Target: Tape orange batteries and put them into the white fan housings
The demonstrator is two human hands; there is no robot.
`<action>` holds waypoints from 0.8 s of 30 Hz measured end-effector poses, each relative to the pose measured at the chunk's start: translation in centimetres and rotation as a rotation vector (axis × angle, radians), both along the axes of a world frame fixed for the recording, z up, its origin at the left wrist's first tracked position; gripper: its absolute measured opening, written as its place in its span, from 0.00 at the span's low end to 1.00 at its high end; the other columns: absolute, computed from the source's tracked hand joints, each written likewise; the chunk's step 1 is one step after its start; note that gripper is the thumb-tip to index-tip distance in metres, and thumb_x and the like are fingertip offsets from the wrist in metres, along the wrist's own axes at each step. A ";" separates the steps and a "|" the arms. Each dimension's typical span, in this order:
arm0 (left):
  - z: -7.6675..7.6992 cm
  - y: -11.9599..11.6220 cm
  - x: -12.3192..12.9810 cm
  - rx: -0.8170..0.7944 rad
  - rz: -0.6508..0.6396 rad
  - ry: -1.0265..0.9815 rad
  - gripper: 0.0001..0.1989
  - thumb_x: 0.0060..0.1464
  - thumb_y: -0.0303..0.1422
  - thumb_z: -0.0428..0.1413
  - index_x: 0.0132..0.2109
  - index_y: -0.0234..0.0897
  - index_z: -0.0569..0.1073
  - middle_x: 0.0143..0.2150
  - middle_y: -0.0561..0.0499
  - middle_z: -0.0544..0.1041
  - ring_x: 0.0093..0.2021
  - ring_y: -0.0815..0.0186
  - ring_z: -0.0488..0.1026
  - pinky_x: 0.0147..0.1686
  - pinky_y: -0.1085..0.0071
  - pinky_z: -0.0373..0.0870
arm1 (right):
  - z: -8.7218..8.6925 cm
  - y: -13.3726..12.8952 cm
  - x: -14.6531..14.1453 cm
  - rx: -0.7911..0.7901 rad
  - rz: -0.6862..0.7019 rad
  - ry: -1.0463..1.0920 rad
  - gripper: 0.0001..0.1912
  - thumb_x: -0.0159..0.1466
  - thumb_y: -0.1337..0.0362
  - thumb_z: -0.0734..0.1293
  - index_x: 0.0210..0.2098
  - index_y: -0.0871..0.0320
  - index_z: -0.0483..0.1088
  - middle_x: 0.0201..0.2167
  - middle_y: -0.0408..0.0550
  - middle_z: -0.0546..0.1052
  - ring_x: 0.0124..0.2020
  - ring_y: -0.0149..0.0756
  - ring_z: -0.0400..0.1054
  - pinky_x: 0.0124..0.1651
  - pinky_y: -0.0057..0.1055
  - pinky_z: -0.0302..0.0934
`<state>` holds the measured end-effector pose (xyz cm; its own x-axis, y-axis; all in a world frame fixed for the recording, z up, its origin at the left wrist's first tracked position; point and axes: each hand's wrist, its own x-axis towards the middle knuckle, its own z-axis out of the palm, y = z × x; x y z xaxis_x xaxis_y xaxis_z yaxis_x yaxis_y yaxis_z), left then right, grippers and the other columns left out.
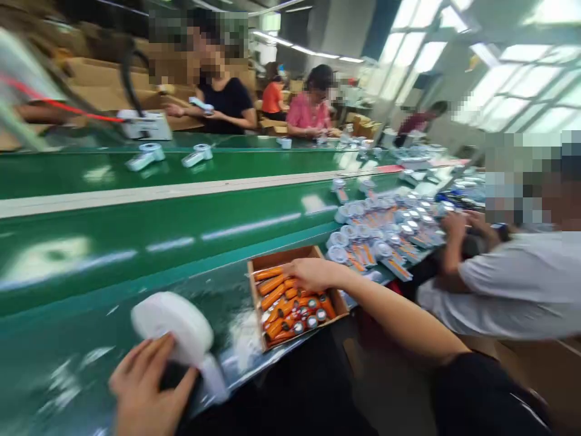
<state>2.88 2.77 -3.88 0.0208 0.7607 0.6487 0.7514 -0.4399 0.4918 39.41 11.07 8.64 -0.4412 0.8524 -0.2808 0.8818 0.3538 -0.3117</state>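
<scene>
Head view: right fingers point(293, 270) reach among boxed orange cylinders point(272, 298).

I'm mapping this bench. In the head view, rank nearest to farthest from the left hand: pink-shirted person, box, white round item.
1. White round item: right at the left hand.
2. Box: to the right.
3. Pink-shirted person: across the belt.

**Orange cylinders point(273, 295) crowd an open brown cardboard box point(276, 259)**

The box sits at the near edge of the counter point(227, 287); the cylinders lie jumbled, some showing pale round ends. Farther left, a smooth white round-headed object point(179, 324), blurred, points its narrow tail toward that edge.
</scene>
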 end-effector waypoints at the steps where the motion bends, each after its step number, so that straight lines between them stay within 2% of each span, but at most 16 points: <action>1: 1.2 -1.2 0.4 0.038 -0.027 0.091 0.14 0.59 0.39 0.60 0.50 0.42 0.75 0.50 0.44 0.79 0.57 0.46 0.70 0.62 0.42 0.66 | -0.2 -0.8 0.2 -0.005 0.047 0.018 0.10 0.64 0.73 0.71 0.45 0.66 0.75 0.44 0.60 0.79 0.46 0.46 0.76 0.49 0.32 0.69; 3: 3.5 -3.4 1.5 0.051 -0.063 0.216 0.12 0.61 0.32 0.58 0.52 0.40 0.75 0.51 0.42 0.79 0.58 0.47 0.69 0.58 0.47 0.69 | -0.7 -2.4 1.0 0.048 0.089 0.069 0.10 0.66 0.76 0.67 0.46 0.65 0.76 0.47 0.62 0.79 0.51 0.50 0.75 0.55 0.37 0.67; 4: 4.4 -4.3 2.1 0.046 -0.061 0.247 0.12 0.61 0.29 0.58 0.52 0.39 0.75 0.50 0.42 0.79 0.59 0.48 0.68 0.58 0.48 0.69 | -1.1 -3.3 1.4 0.083 0.060 0.142 0.11 0.69 0.75 0.64 0.47 0.64 0.77 0.47 0.60 0.79 0.51 0.49 0.75 0.56 0.39 0.67; 6: 5.7 -5.5 3.2 0.015 -0.045 0.288 0.15 0.60 0.23 0.59 0.53 0.39 0.75 0.50 0.44 0.79 0.59 0.49 0.66 0.59 0.50 0.69 | -1.5 -5.4 1.8 0.129 -0.093 0.448 0.13 0.74 0.66 0.63 0.54 0.59 0.77 0.48 0.55 0.80 0.49 0.47 0.76 0.53 0.38 0.70; 9: 6.3 -6.2 4.5 -0.033 -0.047 0.346 0.21 0.58 0.18 0.59 0.56 0.40 0.76 0.51 0.46 0.80 0.60 0.49 0.63 0.60 0.51 0.68 | -1.3 -9.4 -0.2 0.247 -0.399 0.898 0.19 0.74 0.54 0.67 0.60 0.55 0.75 0.52 0.52 0.80 0.49 0.47 0.77 0.51 0.39 0.74; 10: 6.3 -6.2 4.7 -0.045 -0.063 0.366 0.22 0.58 0.17 0.59 0.57 0.40 0.76 0.52 0.46 0.80 0.61 0.48 0.61 0.60 0.51 0.68 | -1.0 -10.5 -1.5 0.289 -0.459 0.947 0.19 0.73 0.54 0.69 0.59 0.55 0.76 0.52 0.52 0.80 0.48 0.47 0.77 0.52 0.39 0.74; 12: 6.2 -6.0 5.0 -0.053 -0.099 0.407 0.23 0.58 0.17 0.59 0.58 0.40 0.76 0.52 0.46 0.80 0.62 0.48 0.60 0.62 0.51 0.68 | -0.6 -11.9 -4.1 0.303 -0.465 0.895 0.18 0.71 0.55 0.70 0.56 0.55 0.78 0.47 0.52 0.82 0.45 0.47 0.78 0.51 0.40 0.74; 15: 6.5 -5.6 4.8 -0.061 -0.131 0.493 0.23 0.59 0.18 0.59 0.58 0.41 0.77 0.53 0.46 0.80 0.63 0.48 0.60 0.63 0.51 0.66 | -0.6 -11.9 -6.2 0.158 -0.415 0.827 0.17 0.69 0.58 0.70 0.55 0.55 0.79 0.41 0.51 0.82 0.41 0.46 0.77 0.50 0.38 0.73; 19: 7.6 -5.6 4.6 -0.081 -0.183 0.627 0.26 0.60 0.19 0.58 0.62 0.44 0.74 0.55 0.48 0.79 0.61 0.51 0.64 0.63 0.53 0.64 | -1.6 -11.2 -6.1 -0.218 -0.459 1.164 0.21 0.65 0.58 0.74 0.57 0.54 0.76 0.39 0.46 0.81 0.43 0.43 0.77 0.50 0.37 0.75; 21: 7.7 -5.8 5.2 -0.059 -0.173 0.614 0.24 0.61 0.24 0.60 0.63 0.44 0.74 0.52 0.47 0.80 0.55 0.52 0.68 0.62 0.52 0.64 | -2.1 -11.3 -7.1 -0.196 -0.587 1.415 0.25 0.59 0.57 0.79 0.54 0.55 0.77 0.41 0.46 0.81 0.45 0.44 0.77 0.51 0.40 0.76; 24: 7.2 -6.3 6.6 0.043 -0.103 0.449 0.25 0.57 0.37 0.67 0.60 0.39 0.75 0.44 0.43 0.79 0.46 0.53 0.71 0.58 0.50 0.64 | -2.1 -11.5 -9.9 0.061 -0.848 1.834 0.26 0.56 0.53 0.81 0.50 0.55 0.76 0.45 0.49 0.81 0.49 0.46 0.76 0.56 0.44 0.74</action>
